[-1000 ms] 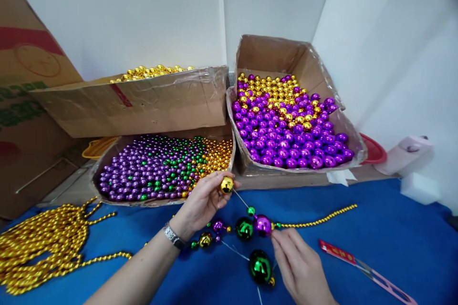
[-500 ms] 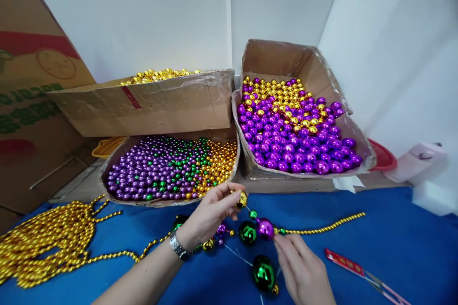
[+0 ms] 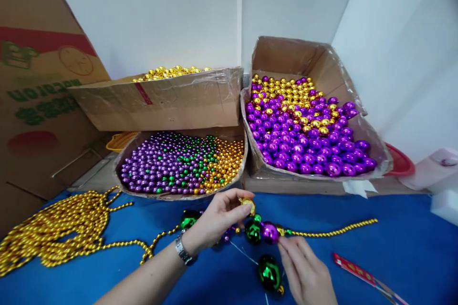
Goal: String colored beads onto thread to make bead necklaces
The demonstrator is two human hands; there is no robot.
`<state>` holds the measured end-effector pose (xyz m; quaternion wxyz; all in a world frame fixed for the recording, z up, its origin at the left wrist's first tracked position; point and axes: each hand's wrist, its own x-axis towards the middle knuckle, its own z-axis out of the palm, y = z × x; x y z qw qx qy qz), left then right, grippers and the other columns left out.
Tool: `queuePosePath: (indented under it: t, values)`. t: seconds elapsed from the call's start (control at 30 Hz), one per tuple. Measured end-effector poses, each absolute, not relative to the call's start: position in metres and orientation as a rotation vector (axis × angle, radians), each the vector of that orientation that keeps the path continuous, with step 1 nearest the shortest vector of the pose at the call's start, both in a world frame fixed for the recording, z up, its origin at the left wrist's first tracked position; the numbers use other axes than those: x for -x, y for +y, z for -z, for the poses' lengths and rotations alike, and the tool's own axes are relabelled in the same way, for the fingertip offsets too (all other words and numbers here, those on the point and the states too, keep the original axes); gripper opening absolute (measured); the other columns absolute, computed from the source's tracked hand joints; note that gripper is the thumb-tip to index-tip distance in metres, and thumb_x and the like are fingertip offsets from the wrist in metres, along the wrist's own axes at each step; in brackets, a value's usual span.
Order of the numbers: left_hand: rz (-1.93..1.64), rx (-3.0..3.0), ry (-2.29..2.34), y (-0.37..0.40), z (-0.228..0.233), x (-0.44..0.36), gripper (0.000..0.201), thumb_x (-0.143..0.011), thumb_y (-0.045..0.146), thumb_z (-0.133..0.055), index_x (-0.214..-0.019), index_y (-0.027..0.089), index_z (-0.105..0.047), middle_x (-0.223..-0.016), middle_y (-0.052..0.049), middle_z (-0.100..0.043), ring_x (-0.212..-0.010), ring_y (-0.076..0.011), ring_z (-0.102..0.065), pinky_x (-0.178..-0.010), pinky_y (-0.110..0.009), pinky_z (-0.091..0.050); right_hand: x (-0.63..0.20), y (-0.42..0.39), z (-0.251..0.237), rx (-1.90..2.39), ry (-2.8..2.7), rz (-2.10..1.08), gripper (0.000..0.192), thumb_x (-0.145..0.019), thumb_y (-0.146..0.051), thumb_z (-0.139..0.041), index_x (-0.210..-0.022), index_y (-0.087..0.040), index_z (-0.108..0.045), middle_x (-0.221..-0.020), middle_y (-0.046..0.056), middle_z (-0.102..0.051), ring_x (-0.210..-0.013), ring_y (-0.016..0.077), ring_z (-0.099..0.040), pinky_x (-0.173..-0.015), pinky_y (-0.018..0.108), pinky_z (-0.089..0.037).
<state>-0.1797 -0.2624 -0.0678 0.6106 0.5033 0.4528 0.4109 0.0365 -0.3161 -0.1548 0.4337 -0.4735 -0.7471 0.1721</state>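
Observation:
My left hand (image 3: 229, 209), with a metal watch (image 3: 184, 250) on its wrist, pinches a shiny gold bead (image 3: 248, 206) between thumb and fingers. Just below it, a small green bead (image 3: 257, 218) sits close on the same strand. My right hand (image 3: 307, 269) is closed at the lower right edge of a purple bead (image 3: 269, 232); its fingertips are partly hidden. A large dark green bead (image 3: 253, 232) lies left of the purple one. Lower down, a bigger green bead (image 3: 269, 271) hangs by a white string (image 3: 243, 251), with a small gold bead (image 3: 281, 289) beside it.
Gold bead strands (image 3: 71, 228) are heaped at left on the blue cloth (image 3: 118, 276). Behind stand a carton of small mixed beads (image 3: 182, 167), a carton of purple and gold beads (image 3: 296, 138) and an upper carton (image 3: 168, 105). A red-handled tool (image 3: 354, 269) lies at right.
The gold bead in my left hand has come down to the small green bead, closing the stretch of bare string between them. The whole view has shifted slightly left.

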Motion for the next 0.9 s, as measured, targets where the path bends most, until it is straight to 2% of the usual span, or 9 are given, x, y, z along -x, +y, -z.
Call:
queuePosePath:
  t: [0.13,0.23,0.37,0.43,0.53,0.6,0.73,0.9]
  values:
    - [-0.984,-1.047,1.022,-0.264,0.074,0.179,0.033,-0.076,0.034,-0.067,-0.103,0.014,-0.060,-0.083,-0.005,-0.060,-0.062,-0.0090,-0.053,-0.055,-0.021,-0.046,-0.035,-0.313,0.158,1.270,-1.504,-1.136,0.030,-0.085,-0.042,-0.055,-0.105,-0.020,-0.061,-0.087,0.007,-0.067,-0.069,0.0181,-0.068,-0.060,0.025,-0.056]
    - [-1.029,-1.051,1.020,-0.266,0.076,0.178,0.033,-0.076,0.033,-0.067,-0.102,0.016,-0.057,-0.084,-0.005,-0.061,-0.065,-0.0107,-0.055,-0.055,-0.022,-0.047,-0.027,-0.312,0.157,1.210,-1.238,-1.476,0.039,-0.079,-0.049,-0.062,-0.103,-0.018,-0.060,-0.081,0.006,-0.065,-0.067,0.0188,-0.067,-0.061,0.029,-0.055]
    - [-0.996,-1.148,1.025,-0.274,0.072,0.174,0.032,-0.074,0.034,-0.069,-0.098,0.017,-0.055,-0.086,-0.007,-0.063,-0.070,-0.0143,-0.057,-0.055,-0.023,-0.047,-0.014,-0.312,0.156,1.119,-1.013,-1.538,0.044,-0.074,-0.049,-0.068,-0.104,-0.019,-0.057,-0.079,0.004,-0.063,-0.061,0.0152,-0.062,-0.056,0.027,-0.050]
    - [-0.935,-1.255,1.006,-0.276,0.065,0.179,0.033,-0.076,0.034,-0.067,-0.102,0.017,-0.057,-0.092,-0.009,-0.064,-0.074,-0.0159,-0.059,-0.059,-0.024,-0.047,-0.012,-0.312,0.157,1.088,-0.928,-1.558,0.044,-0.074,-0.048,-0.068,-0.105,-0.020,-0.055,-0.081,0.003,-0.062,-0.058,0.0128,-0.059,-0.054,0.025,-0.048]
    - [-0.872,-1.515,1.072,-0.269,0.050,0.201,0.035,-0.082,0.035,-0.058,-0.113,0.019,-0.057,-0.107,-0.010,-0.063,-0.086,-0.0182,-0.060,-0.069,-0.026,-0.048,-0.015,-0.311,0.158,1.054,-0.881,-1.616,0.041,-0.074,-0.046,-0.069,-0.106,-0.023,-0.054,-0.081,0.002,-0.061,-0.058,0.0125,-0.058,-0.054,0.025,-0.047]
    - [-0.875,-1.759,1.270,-0.254,0.042,0.226,0.032,-0.087,0.035,-0.050,-0.113,0.020,-0.059,-0.112,-0.009,-0.063,-0.093,-0.0194,-0.059,-0.075,-0.027,-0.047,-0.020,-0.310,0.157,1.040,-0.862,-1.627,0.040,-0.076,-0.045,-0.068,-0.106,-0.024,-0.055,-0.082,0.002,-0.061,-0.060,0.0126,-0.058,-0.054,0.025,-0.047]
    - [-0.532,-2.187,1.674,-0.214,0.042,0.278,0.026,-0.087,0.030,-0.046,-0.100,0.019,-0.065,-0.093,-0.007,-0.069,-0.080,-0.0187,-0.062,-0.073,-0.027,-0.045,-0.026,-0.309,0.156,1.024,-0.836,-1.632,0.038,-0.077,-0.042,-0.068,-0.107,-0.023,-0.054,-0.086,0.003,-0.060,-0.061,0.0117,-0.058,-0.055,0.024,-0.047]
    - [-0.260,-2.252,1.688,-0.185,0.068,0.306,0.012,-0.067,0.015,-0.063,-0.071,0.023,-0.071,-0.069,-0.002,-0.069,-0.066,-0.0179,-0.062,-0.066,-0.025,-0.043,-0.024,-0.310,0.158,1.040,-0.878,-1.603,0.039,-0.078,-0.042,-0.066,-0.109,-0.021,-0.054,-0.088,0.004,-0.061,-0.063,0.0128,-0.058,-0.057,0.026,-0.048]
